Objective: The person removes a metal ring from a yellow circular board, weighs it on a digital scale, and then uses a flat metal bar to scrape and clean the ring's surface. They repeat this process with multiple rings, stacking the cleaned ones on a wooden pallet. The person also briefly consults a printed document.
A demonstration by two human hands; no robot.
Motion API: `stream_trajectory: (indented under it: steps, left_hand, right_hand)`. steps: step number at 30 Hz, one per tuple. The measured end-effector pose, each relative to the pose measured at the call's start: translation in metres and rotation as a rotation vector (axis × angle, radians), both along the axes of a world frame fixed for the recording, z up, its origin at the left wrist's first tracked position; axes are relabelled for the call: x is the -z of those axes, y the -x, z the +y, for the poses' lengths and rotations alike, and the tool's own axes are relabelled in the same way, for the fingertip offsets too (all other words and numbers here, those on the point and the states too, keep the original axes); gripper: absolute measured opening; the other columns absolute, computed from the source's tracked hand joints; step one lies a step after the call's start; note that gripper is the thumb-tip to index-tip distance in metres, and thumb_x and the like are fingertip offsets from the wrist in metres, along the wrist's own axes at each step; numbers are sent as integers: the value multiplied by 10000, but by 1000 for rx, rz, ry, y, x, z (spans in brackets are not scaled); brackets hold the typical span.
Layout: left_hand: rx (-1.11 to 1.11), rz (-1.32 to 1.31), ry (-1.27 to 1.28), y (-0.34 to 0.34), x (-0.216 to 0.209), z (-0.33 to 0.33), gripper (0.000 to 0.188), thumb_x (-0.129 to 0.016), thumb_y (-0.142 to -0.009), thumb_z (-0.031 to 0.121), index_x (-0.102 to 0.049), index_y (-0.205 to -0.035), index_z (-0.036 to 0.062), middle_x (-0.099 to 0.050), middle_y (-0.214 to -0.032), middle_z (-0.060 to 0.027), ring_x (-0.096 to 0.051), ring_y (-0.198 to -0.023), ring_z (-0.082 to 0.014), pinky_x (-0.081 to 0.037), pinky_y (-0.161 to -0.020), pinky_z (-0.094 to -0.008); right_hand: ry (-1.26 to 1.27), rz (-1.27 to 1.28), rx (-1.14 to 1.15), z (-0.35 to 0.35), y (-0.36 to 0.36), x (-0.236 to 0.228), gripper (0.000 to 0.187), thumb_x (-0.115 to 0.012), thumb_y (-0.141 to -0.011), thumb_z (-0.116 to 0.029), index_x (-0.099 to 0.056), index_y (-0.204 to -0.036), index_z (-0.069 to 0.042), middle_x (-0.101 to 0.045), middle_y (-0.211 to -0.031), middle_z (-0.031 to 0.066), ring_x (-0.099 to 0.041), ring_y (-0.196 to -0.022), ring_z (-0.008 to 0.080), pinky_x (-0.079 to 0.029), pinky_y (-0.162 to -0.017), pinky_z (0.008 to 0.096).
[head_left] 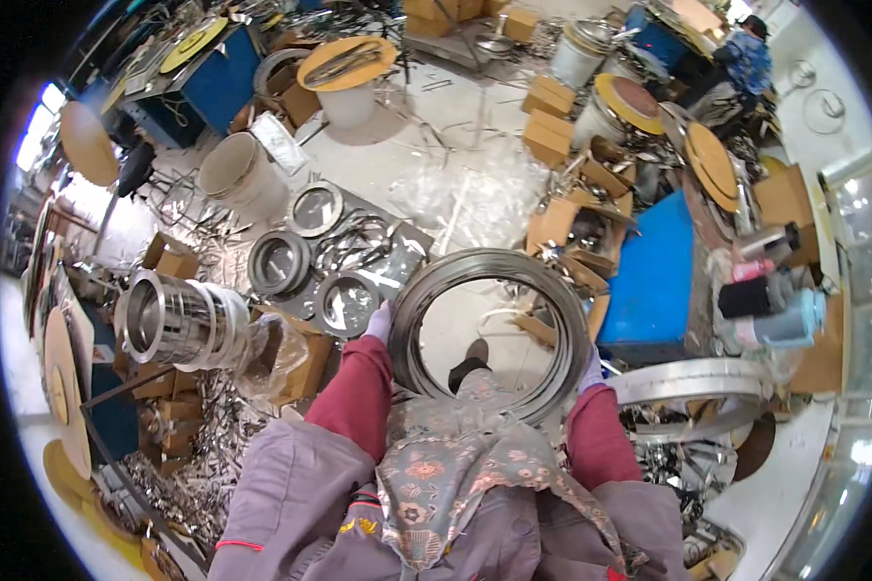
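Two hands: the left hand [379, 322] has hold of the outer left edge of the large stack of thin metal rings [489, 263]; the right hand [592, 373] has hold of the right edge, slightly nearer the body. Fingers look partly closed on the rim; their curl underneath is hidden.
Ring stack: in front of the waist, between both forearms, a shoe [476, 351] and floor showing through its open middle.
Handling: probably heavy and springy rather than rigid, smooth enough for layers to slide; edges may be sharp.
Hold: opposite sides of the rim look best, fingers beneath, keeping layers together.
Far left: smaller ring stacks [279, 261] on a dark board [412, 247].
Right: a blue-topped bench [649, 276]; nearer, a broad silvery metal hoop [693, 382].
Near left: tangled metal offcuts [208, 441].
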State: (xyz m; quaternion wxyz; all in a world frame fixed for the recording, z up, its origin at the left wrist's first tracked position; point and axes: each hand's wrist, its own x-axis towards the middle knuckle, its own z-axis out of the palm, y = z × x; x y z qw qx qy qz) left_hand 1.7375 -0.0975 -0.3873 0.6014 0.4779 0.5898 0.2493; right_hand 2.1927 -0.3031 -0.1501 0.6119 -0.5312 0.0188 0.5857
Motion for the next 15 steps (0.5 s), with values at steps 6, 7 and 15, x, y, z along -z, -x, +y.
stream_trajectory:
  steps: [6,7,15]
  left_hand:
    - [-124,291,-40,-21,13,3,355,-385,-990,293,-607,-1097,37,-665,-1035,-251,-662,-949,-340,-508,-804,-415]
    - [-161,187,35,-22,12,5,361,-390,-989,305,-614,-1091,40,-667,-1033,-244,-661,-941,-335,-509,-799,-416]
    - [-491,-862,413,-13,-55,74,472,-410,-1012,408,-642,-1144,19,-696,-1003,-93,-661,-860,-242,-524,-758,-375]
  right_hand:
    - [7,59,-198,75,-59,28,481,-395,-1004,-380,-575,-1282,-32,-627,-1235,127,-576,-1122,275,-418,-1029,380]
    - [110,78,-55,90,-64,42,459,-400,-1010,-360,-566,-1287,-34,-622,-1249,113,-578,-1123,264,-427,-1019,376]
    - [187,-214,-230,212,-75,55,484,-413,-1017,-434,-571,-1304,-77,-627,-1245,74,-574,-1103,243,-446,-956,364]
